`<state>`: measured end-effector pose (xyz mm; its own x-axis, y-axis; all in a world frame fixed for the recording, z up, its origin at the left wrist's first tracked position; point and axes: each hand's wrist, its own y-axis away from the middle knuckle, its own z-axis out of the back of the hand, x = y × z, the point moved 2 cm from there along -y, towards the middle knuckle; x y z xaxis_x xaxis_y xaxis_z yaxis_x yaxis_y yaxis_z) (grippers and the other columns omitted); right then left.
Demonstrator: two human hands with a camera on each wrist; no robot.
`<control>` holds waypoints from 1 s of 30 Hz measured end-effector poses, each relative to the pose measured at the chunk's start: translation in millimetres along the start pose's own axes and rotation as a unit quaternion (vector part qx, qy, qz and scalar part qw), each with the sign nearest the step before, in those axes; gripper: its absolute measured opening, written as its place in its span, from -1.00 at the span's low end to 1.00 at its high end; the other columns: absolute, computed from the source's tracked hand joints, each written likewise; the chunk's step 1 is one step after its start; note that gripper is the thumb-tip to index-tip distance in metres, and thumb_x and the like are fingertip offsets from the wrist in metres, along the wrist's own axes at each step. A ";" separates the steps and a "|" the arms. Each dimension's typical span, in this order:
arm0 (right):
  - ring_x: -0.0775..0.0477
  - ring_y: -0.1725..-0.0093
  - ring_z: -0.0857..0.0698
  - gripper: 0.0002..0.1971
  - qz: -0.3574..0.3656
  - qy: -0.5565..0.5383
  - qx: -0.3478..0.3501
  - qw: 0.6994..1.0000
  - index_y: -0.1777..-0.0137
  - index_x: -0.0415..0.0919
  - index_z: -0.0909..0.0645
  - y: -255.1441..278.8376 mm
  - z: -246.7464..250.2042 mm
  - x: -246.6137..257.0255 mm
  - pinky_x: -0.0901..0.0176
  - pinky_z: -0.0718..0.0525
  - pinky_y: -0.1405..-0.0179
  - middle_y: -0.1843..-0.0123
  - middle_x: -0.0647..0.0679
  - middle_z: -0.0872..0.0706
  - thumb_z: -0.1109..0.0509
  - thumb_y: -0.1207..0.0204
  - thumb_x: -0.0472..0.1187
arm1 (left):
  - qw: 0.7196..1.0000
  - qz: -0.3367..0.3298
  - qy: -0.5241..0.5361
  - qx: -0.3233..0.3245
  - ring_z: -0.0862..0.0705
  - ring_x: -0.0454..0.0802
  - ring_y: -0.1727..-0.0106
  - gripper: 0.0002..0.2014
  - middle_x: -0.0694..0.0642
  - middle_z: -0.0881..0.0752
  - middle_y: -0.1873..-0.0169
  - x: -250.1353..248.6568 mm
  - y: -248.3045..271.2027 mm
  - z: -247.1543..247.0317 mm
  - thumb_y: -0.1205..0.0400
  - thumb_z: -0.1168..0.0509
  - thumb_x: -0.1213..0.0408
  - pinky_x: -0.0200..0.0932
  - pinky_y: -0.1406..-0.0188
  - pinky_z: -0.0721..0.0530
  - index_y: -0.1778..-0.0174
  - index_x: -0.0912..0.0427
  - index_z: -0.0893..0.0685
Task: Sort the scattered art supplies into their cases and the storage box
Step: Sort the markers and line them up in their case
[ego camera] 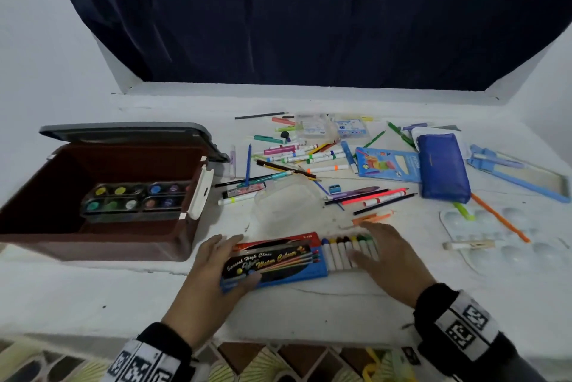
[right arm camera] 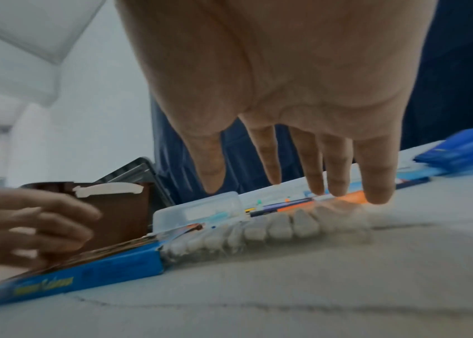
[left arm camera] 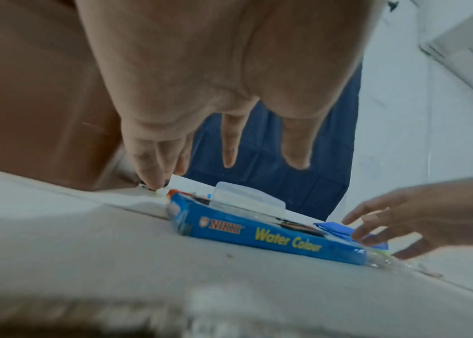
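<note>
While the water-colour box (ego camera: 274, 261) lies flat near the front edge of the white table (ego camera: 309, 313), both hands close in on it from either end. The left hand (ego camera: 205, 276) rests at the box's left end, fingers nearly straight and spread along the sleeve, thumb on the near edge — a brace, I'd say, so the sleeve cannot skate away. The right hand (ego camera: 388, 261) comes over the row of paint tubes (ego camera: 349, 250) sticking out of the box's right end; its fingers are extended and loose, gripping nothing, and whether they press the tubes I cannot tell. It looks like the tray is about to be slid home.

Left of the box stands the brown storage box (ego camera: 93, 196), lid (ego camera: 130, 132) thrown back, a set of paint pots (ego camera: 136, 199) already inside — ready to take the box once it is closed. Behind the hands a clear plastic case (ego camera: 286, 200) sits among scattered markers (ego camera: 303, 155) and pencils, and the blue pencil pouch (ego camera: 442, 165) and white palette (ego camera: 507, 236) lie to the right. Plenty is still loose; the sorting seems barely begun.
</note>
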<state>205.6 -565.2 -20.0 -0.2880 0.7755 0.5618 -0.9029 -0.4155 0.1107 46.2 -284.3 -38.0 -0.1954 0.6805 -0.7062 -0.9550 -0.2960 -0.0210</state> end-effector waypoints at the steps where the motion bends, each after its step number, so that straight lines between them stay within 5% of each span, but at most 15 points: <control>1: -0.03 -0.55 -0.41 -0.34 -0.032 -0.023 -0.004 0.999 -0.62 -0.01 -0.33 2.4 1.1 -3.2 0.17 -0.32 -0.51 -0.59 -0.02 -0.42 -0.37 -0.58 0.18 | 1.000 0.002 0.026 -0.012 -0.43 -0.20 -0.48 -0.35 -0.15 -0.42 -0.43 3.3 6.3 1.4 -0.47 -0.32 -0.29 -0.10 -0.51 -0.47 -0.50 -0.26 -0.41; 5: -0.08 -0.62 -0.35 -0.29 -0.122 -0.101 0.016 0.987 -0.70 -0.08 -0.20 11.0 -2.2 -2.6 0.07 -0.27 -0.56 -0.68 -0.07 -0.34 -0.26 -0.64 0.21 | 0.981 0.031 0.194 -0.003 -0.49 -0.19 -0.52 -0.40 -0.23 -0.55 -0.46 19.8 20.5 -7.4 -0.60 -0.30 -0.28 0.09 -0.52 -0.51 -0.54 -0.18 -0.44; 9: -0.05 -0.49 -0.48 -0.33 -0.114 -0.202 0.023 0.973 -0.66 0.01 -0.23 21.6 -10.4 26.6 0.02 -0.34 -0.48 -0.60 -0.05 -0.46 -0.19 -0.62 0.27 | 0.955 0.074 0.287 0.001 -0.44 -0.26 -0.55 -0.46 -0.25 -0.54 -0.49 8.5 24.0 -20.2 -0.64 -0.25 -0.22 0.12 -0.63 -0.39 -0.55 -0.20 -0.45; 11: 0.01 -0.45 -0.50 -0.25 -0.089 -0.239 0.070 0.964 -0.67 0.06 -0.20 30.0 -23.4 46.7 0.04 -0.36 -0.50 -0.58 0.03 -0.48 -0.16 -0.53 0.37 | 0.962 0.064 0.265 0.011 -0.40 -0.29 -0.57 -0.38 -0.26 -0.50 -0.51 -2.5 24.8 -27.0 -0.60 -0.19 -0.39 0.03 -0.64 -0.35 -0.56 -0.24 -0.43; 14: -0.01 -0.63 -0.32 -0.24 -0.034 -0.146 0.121 0.981 -0.73 0.09 -0.05 34.0 -41.2 59.9 0.12 -0.29 -0.55 -0.68 0.08 -0.27 -0.15 -0.61 0.35 | 0.970 0.055 0.236 0.010 -0.39 -0.30 -0.57 -0.33 -0.27 -0.49 -0.50 -7.9 25.0 -27.7 -0.56 -0.14 -0.47 -0.04 -0.61 -0.38 -0.56 -0.28 -0.40; 17: -0.05 -0.53 -0.44 -0.32 -0.027 -0.131 0.088 0.987 -0.69 0.12 -0.12 24.9 -31.8 59.7 0.13 -0.42 -0.42 -0.61 -0.04 -0.40 -0.18 -0.63 0.29 | 0.962 0.064 0.266 -0.004 -0.57 -0.31 -0.40 -0.60 -0.28 -0.67 -0.29 -10.8 22.7 -15.8 -0.66 -0.18 -0.16 -0.24 -0.43 -0.54 -0.41 -0.23 -0.53; 21: -0.05 -0.50 -0.41 -0.32 0.043 -0.038 0.083 0.995 -0.62 0.09 -0.25 10.2 -20.8 59.9 0.06 -0.43 -0.48 -0.56 0.00 -0.43 -0.34 -0.57 0.26 | 0.948 0.064 0.312 -0.017 -0.68 -0.32 -0.26 -0.66 -0.27 -0.76 -0.14 -19.3 21.2 -3.5 -0.64 -0.18 0.04 -0.51 -0.12 -0.57 -0.32 -0.08 -0.61; 26: -0.03 -0.63 -0.21 0.05 0.153 0.133 0.209 0.956 -0.74 0.01 -0.02 -1.9 -37.4 68.1 0.05 -0.22 -0.63 -0.70 0.04 -0.21 -0.52 -0.38 0.29 | 0.945 0.072 0.317 -0.023 -0.68 -0.35 -0.25 -0.67 -0.31 -0.75 -0.14 -19.0 25.5 -4.9 -0.67 -0.19 0.07 -0.51 -0.10 -0.57 -0.34 -0.07 -0.60; 30: -0.09 -0.45 -0.32 0.01 0.202 0.224 0.188 0.935 -0.69 0.07 -0.10 -10.9 -46.7 70.2 -0.17 -0.43 -0.41 -0.50 0.04 -0.33 -0.55 -0.32 0.28 | 0.946 0.068 0.316 -0.028 -0.67 -0.23 -0.31 -0.68 -0.22 -0.76 -0.20 -15.7 29.9 -9.2 -0.70 -0.20 0.12 -0.46 -0.16 -0.59 -0.37 -0.05 -0.62</control>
<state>180.3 -484.0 -20.0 -0.7616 0.6061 0.2294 -0.5402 -0.7893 0.2920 22.8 -310.0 -34.0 -0.1261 0.1019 -0.9868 -0.9135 -0.3997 0.0754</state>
